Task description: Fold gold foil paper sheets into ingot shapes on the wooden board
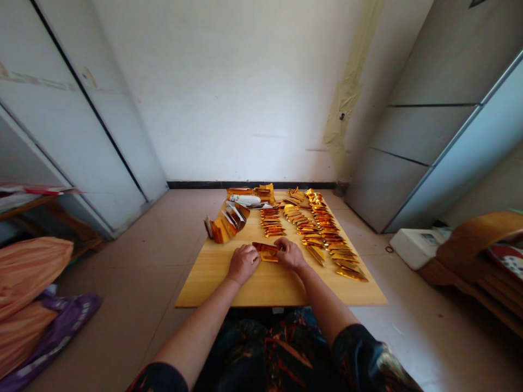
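Near the front middle of the wooden board (237, 291), a small sheet of gold foil paper (265, 251) is stretched between my two hands. My left hand (245, 261) is closed on its left end, fingers curled. The right end is gripped by my right hand (289, 253); the fingertips are partly hidden. Just beyond lies a short row of folded gold foil pieces (272, 222). Longer rows of folded foil pieces (329, 226) run along the right side. To the left rests a curved stack of gold foil sheets (229, 224) with white undersides showing.
At the board's back edge lie more gold foil stacks (265, 193) and a white packet (244, 200). A grey cabinet (81, 109) stands left, a refrigerator (417, 120) right. Orange and purple bags (32, 310) sit on the left floor; a white box (417, 247) is at right.
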### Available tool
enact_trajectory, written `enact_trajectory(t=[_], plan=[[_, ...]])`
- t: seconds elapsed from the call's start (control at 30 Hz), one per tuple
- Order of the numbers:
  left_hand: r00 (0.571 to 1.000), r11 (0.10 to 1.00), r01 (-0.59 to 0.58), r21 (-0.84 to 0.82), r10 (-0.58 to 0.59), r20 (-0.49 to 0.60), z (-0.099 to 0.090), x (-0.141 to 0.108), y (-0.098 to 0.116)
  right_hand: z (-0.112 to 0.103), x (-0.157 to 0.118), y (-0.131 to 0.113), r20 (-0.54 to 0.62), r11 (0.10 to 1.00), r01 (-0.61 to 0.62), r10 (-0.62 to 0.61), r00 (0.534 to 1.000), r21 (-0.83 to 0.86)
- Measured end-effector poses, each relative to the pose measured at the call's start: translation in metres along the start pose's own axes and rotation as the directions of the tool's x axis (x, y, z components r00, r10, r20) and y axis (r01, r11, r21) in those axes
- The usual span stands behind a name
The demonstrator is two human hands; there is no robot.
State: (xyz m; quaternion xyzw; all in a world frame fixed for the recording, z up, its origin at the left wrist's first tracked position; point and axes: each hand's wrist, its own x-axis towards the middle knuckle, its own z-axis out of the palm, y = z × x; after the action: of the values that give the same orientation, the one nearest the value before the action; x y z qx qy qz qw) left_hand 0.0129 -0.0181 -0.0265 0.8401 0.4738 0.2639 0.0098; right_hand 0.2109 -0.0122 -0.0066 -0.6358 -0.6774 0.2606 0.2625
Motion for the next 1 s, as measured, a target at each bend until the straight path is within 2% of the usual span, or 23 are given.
enact_trajectory(t=[0.17, 0.33, 0.5, 0.6, 0.77, 1.0], plan=[[1.000, 1.000, -0.012, -0.026, 0.012, -0.010, -0.001, 0.000, 0.000, 0.005, -0.006, -0.008, -0.013, 0.980, -0.013, 0.011, 1.000, -0.199], [0.999, 0.999, 0.026, -0.047, -0.028, -0.030, 0.000, 0.001, -0.001, 0.009, -0.010, -0.007, -0.029, 0.965, 0.060, -0.070, 0.997, -0.254], [0.977, 0.987, 0.160, -0.017, -0.160, -0.137, 0.002, 0.001, -0.003, 0.011, -0.013, 0.000, -0.035, 0.937, 0.170, -0.189, 0.981, -0.306], [0.970, 0.988, 0.151, -0.033, -0.154, -0.190, 0.004, 0.001, -0.004, 0.015, -0.014, 0.003, -0.023, 0.906, 0.238, -0.263, 0.965, -0.351], [0.989, 0.997, 0.075, -0.012, -0.076, -0.126, 0.003, -0.001, -0.003, 0.016, -0.015, 0.005, 0.001, 0.856, 0.287, -0.318, 0.948, -0.429], [0.996, 0.996, 0.082, 0.024, -0.081, -0.037, -0.002, -0.001, 0.001, 0.013, -0.016, 0.005, 0.044, 0.821, 0.322, -0.343, 0.938, -0.472]])
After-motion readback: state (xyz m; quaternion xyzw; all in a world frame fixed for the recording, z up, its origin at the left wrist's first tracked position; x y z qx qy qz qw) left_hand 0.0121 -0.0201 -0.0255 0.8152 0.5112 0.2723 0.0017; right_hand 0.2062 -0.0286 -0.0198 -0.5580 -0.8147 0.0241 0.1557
